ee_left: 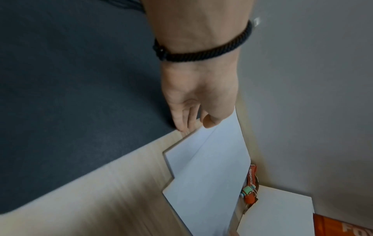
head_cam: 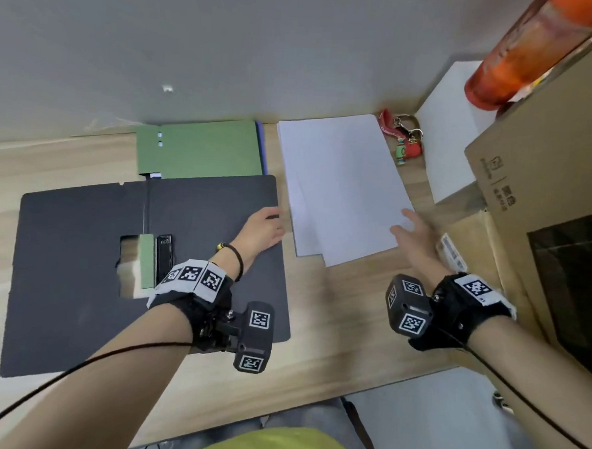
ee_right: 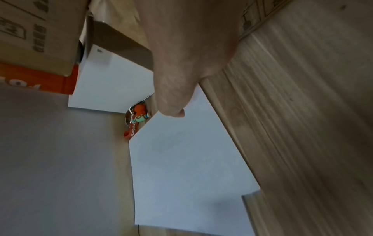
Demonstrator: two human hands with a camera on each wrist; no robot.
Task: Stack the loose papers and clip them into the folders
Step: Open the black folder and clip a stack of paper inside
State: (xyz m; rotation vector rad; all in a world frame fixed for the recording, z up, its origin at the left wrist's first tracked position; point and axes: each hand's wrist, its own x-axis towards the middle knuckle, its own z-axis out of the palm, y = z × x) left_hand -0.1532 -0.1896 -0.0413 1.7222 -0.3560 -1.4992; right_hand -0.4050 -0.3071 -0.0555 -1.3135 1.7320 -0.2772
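Both hands, left (head_cam: 265,228) and right (head_cam: 415,235), reach open-fingered to the loose papers (head_cam: 341,189) beside the open black folder (head_cam: 80,247).

A red strawberry-lettered keychain strap with metal rings (head_cam: 403,135) lies on the light wooden desk (head_cam: 344,316) near the wall. Beside it stands a white box (head_cam: 449,143), against a brown cardboard carton (head_cam: 546,141) bearing an orange translucent bottle (head_cam: 516,54).
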